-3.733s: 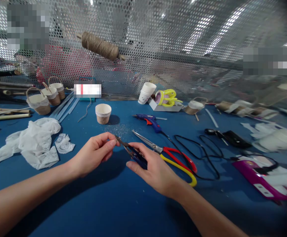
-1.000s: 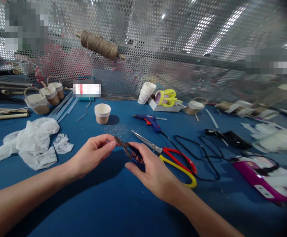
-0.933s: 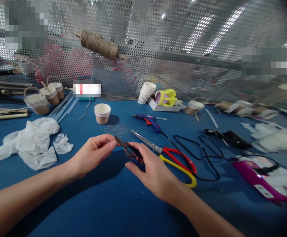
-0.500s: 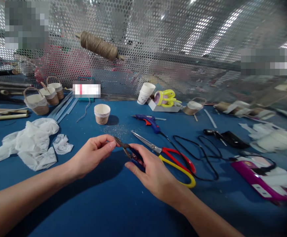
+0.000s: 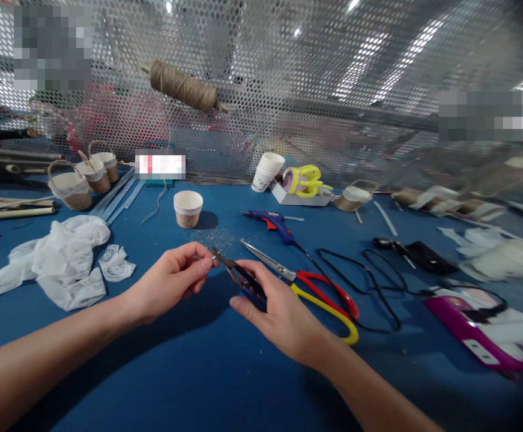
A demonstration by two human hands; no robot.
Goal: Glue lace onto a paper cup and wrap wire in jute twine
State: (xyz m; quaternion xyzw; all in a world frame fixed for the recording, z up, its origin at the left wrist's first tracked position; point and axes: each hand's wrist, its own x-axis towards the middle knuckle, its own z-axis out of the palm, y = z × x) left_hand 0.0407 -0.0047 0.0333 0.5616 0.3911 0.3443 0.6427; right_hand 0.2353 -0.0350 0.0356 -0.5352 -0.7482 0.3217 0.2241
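While the right hand (image 5: 283, 318) grips small blue-handled metal thread snips (image 5: 239, 274) whose tips meet the left hand's (image 5: 171, 283) tightly pinched fingertips (image 5: 208, 261), a careless squeeze could nick skin.

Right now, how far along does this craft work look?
Seemingly done: three twine-wrapped paper cup baskets with handles stand at far left. In hand: the right hand holds small blue-handled snips, blades at a thin scrap pinched by the left hand, too small to identify. Probably left: the short tan paper cup has no handle, and a stack of plain white paper cups sits at the back.
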